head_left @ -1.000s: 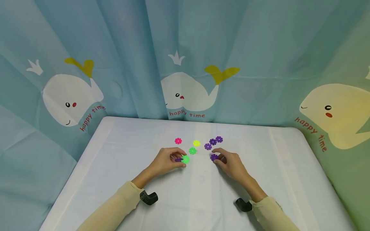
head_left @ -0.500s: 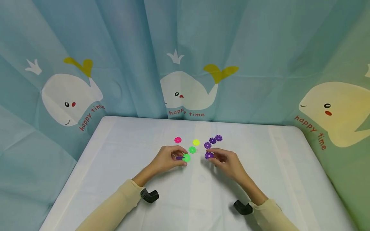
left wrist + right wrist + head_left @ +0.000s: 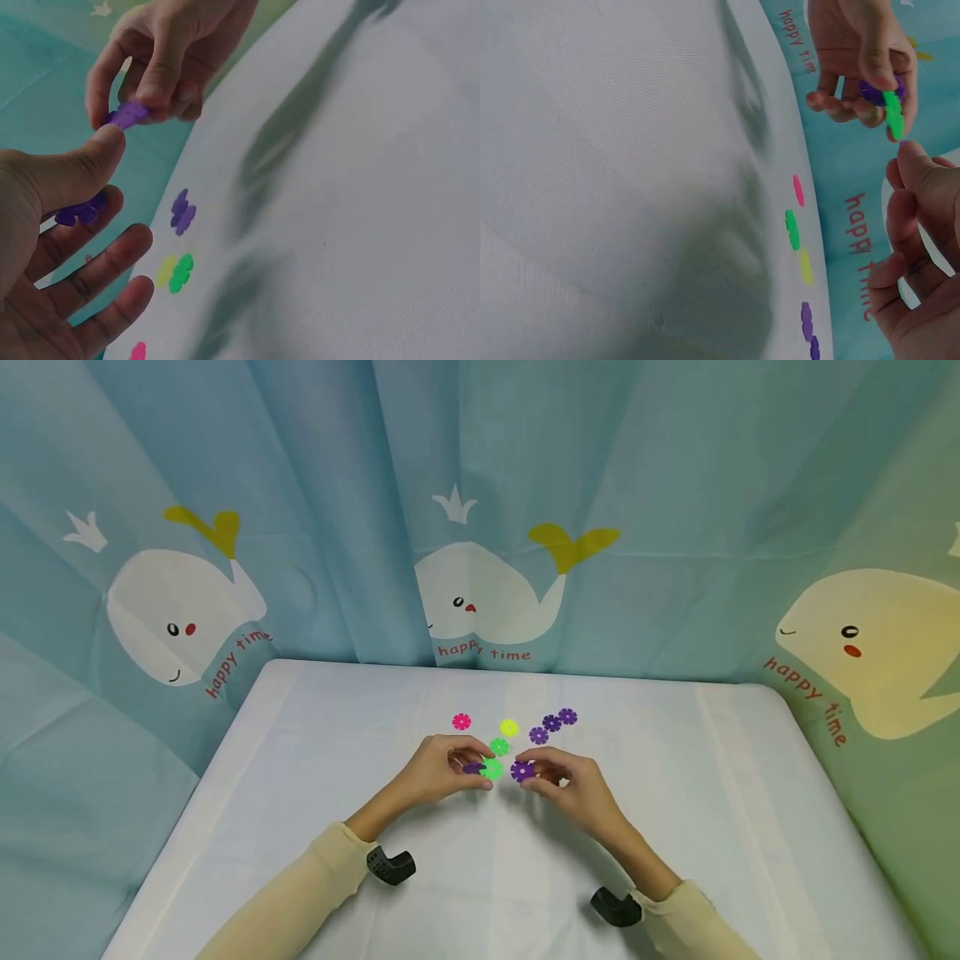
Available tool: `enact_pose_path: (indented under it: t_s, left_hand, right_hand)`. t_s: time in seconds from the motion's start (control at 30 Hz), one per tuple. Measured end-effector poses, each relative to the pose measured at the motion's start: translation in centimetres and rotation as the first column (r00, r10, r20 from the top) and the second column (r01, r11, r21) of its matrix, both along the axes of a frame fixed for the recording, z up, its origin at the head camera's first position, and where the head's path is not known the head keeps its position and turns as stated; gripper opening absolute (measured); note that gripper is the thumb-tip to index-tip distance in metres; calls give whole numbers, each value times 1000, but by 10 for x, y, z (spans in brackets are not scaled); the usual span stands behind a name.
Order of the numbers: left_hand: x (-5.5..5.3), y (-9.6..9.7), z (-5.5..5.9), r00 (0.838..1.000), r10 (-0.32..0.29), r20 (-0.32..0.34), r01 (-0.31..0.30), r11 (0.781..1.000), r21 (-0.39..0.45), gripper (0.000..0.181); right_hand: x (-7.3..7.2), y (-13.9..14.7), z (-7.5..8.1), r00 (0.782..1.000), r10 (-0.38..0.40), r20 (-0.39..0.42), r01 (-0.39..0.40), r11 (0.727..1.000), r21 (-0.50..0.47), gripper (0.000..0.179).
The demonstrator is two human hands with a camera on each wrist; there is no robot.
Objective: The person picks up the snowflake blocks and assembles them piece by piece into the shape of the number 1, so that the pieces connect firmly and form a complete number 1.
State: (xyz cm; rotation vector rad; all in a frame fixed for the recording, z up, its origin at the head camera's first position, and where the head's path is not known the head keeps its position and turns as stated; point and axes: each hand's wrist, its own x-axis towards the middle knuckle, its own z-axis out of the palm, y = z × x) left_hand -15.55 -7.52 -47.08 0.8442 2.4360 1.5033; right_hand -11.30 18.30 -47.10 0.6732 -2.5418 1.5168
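Note:
My left hand [image 3: 437, 770] pinches a bright green snowflake disc [image 3: 492, 769] slotted crosswise into a purple snowflake disc [image 3: 870, 92], which shows between its fingers. Facing it, my right hand [image 3: 576, 783] grips another purple snowflake disc [image 3: 519, 771] by its edge, between thumb and fingertips. A small gap separates the green disc from that purple one in the head view. Both hands are raised above the table, their shadows falling on the cloth. In the right wrist view the disc in my right hand is almost hidden by the thumb.
Loose discs lie just beyond the hands on the white table [image 3: 360, 710]: a pink disc [image 3: 461, 722], a yellow disc [image 3: 509, 727], a green disc [image 3: 499, 747] and several purple discs [image 3: 552, 723]. A blue curtain [image 3: 337, 568] with printed whales hangs behind.
My right hand has carried its purple disc leftward, close to the green one. The left hand has shifted slightly right with its joined pair. The loose discs stay where they lay.

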Motion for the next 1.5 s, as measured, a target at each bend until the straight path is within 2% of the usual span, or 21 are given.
enact_pose_path:
  t_s: [0.17,0.43,0.67,0.87,1.0,1.17,1.3,1.5]
  left_hand:
    - [1,0,3,1000,-16,23,15,1000,8,32]
    - [1,1,2,999,-33,30,33,999,11,32]
    - [2,0,3,998,-37,44,36,999,8,33]
    - [2,0,1,992,-61,115,56,998,40,30]
    - [2,1,0,984,-70,166,56,995,87,30]
    - [5,1,-1,968,-53,247,17,989,145,32]
    - [7,1,-2,949,-37,314,-18,985,170,32]
    - [7,2,1,922,-44,384,-35,980,197,34]
  right_hand:
    - [0,-7,-4,997,-31,-72,30,999,-18,31]
    - [13,-26,25,990,-5,-142,-4,998,-63,30]
    - [14,-26,21,989,-11,-151,2,998,-59,32]
    - [15,-27,17,987,-12,-161,-4,995,-99,34]
    - [16,-29,17,986,-13,-165,-8,992,-127,32]
    - [16,-31,16,989,-24,-145,2,989,-148,33]
    - [17,-30,16,990,-32,-140,10,988,-154,33]
    - [17,-31,15,985,-59,-161,32,986,-162,30]
